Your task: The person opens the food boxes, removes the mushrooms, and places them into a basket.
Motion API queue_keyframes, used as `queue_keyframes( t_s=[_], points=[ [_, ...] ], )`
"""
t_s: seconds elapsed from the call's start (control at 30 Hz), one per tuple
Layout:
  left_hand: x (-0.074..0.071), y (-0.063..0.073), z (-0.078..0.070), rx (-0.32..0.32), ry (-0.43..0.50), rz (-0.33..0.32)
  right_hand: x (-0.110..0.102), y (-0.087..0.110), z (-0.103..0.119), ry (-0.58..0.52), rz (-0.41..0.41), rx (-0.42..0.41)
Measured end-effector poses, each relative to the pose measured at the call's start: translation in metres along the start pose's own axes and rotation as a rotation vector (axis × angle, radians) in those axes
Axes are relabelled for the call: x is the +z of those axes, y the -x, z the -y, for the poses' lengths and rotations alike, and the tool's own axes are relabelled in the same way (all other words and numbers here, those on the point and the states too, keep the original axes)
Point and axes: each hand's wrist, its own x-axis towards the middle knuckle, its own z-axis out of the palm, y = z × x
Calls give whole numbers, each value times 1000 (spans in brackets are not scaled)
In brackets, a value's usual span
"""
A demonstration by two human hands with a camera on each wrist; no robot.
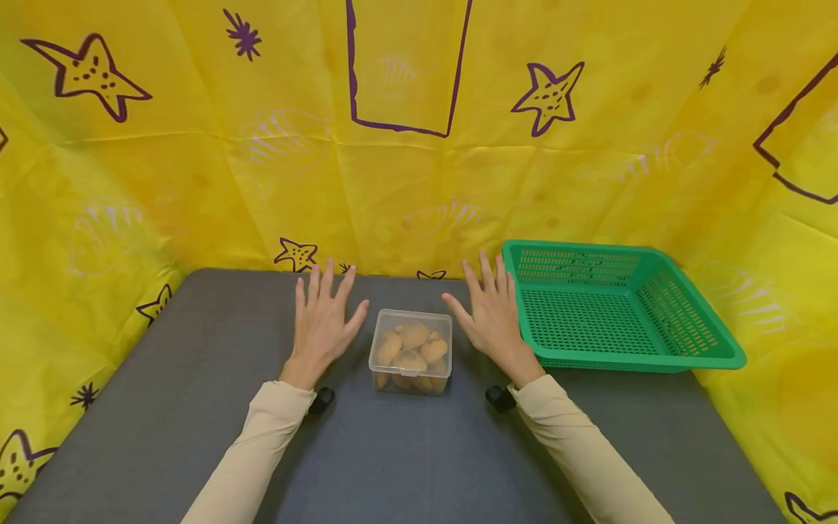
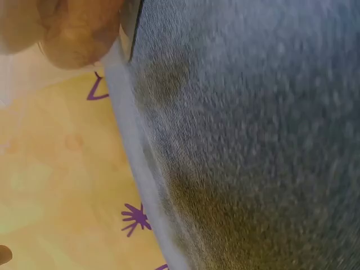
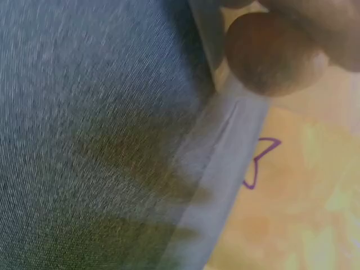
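A clear lidded plastic box (image 1: 411, 353) stands on the grey table between my hands, its lid in place. Through its walls show several smooth, rounded brown pieces (image 1: 414, 335), which look like mushrooms. To the left of the box, my left hand (image 1: 321, 324) has its fingers spread and holds nothing. On the other side, my right hand (image 1: 491, 320) is spread in the same way, its outer edge overlapping the left rim of a green plastic basket (image 1: 655, 358). Brown pieces fill an upper corner in the left wrist view (image 2: 81, 34) and in the right wrist view (image 3: 275, 53).
The grey table (image 1: 353, 466) runs back to a yellow cloth backdrop (image 1: 406, 175) with purple starfish drawings, which also encloses both sides. The slotted basket stands at the back right. A black wrist strap piece (image 1: 322, 400) shows at my left cuff, another (image 1: 500, 398) at my right.
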Motion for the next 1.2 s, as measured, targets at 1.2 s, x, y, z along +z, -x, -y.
queue_keyframes(
  t_s=[1.2],
  points=[
    [3, 39, -26, 262, 365, -18, 1, 66, 3, -317, 204, -93]
  ],
)
